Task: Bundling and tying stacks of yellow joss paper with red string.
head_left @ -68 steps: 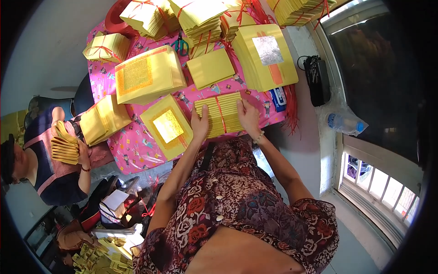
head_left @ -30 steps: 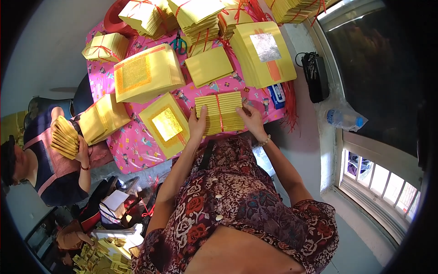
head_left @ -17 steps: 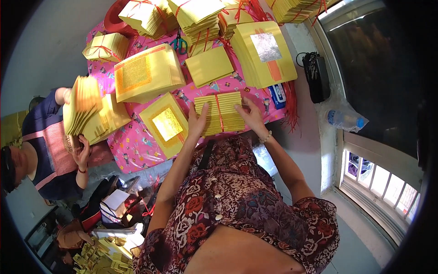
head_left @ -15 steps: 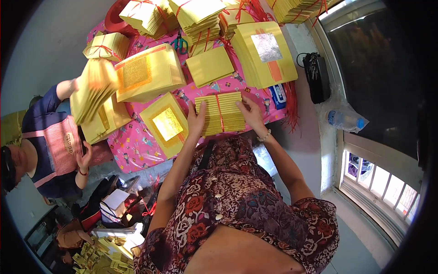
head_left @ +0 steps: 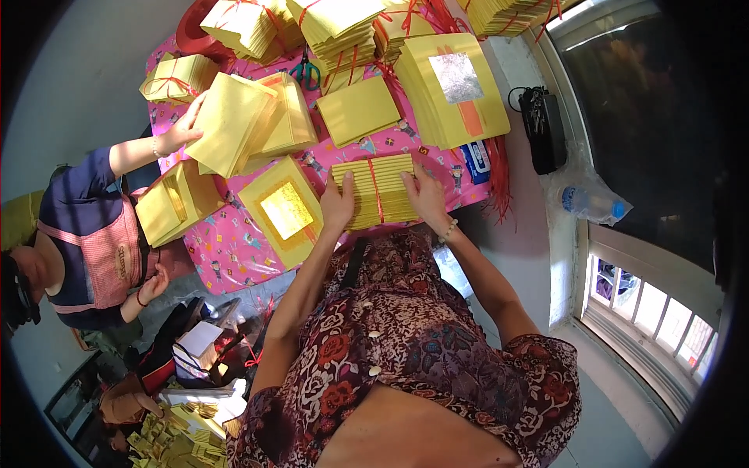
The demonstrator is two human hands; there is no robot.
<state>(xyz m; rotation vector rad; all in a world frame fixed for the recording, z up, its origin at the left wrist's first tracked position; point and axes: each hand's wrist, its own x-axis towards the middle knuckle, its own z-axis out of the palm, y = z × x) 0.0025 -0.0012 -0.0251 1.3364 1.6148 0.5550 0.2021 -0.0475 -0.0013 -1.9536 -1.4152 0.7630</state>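
Observation:
A bundle of folded yellow paper (head_left: 360, 204), tied round the middle with a red string (head_left: 376, 187), lies at the table's near edge. My left hand (head_left: 337, 201) grips its left end and my right hand (head_left: 425, 193) its right end, thumbs on top; the undersides of the fingers are hidden. Just left of it rests a yellow paper stack with a gold foil square (head_left: 285, 214). Behind the bundle is a plain yellow paper stack (head_left: 359, 113). A taller stack with a silver foil square (head_left: 459, 78) stands to the right.
At left a co-worker's hand (head_left: 183, 129) holds a sheaf of yellow paper (head_left: 230, 125). String-tied bundles (head_left: 253, 30) crowd the back of the pink table cover (head_left: 234, 261). Scissors (head_left: 306, 74) lie among the stacks. Red strings (head_left: 499, 183) hang off the right edge, near a plastic bottle (head_left: 589, 204).
The co-worker has swung the sheaf of yellow paper rightward onto the large stack at left. My hands stay on the tied bundle, almost unmoved.

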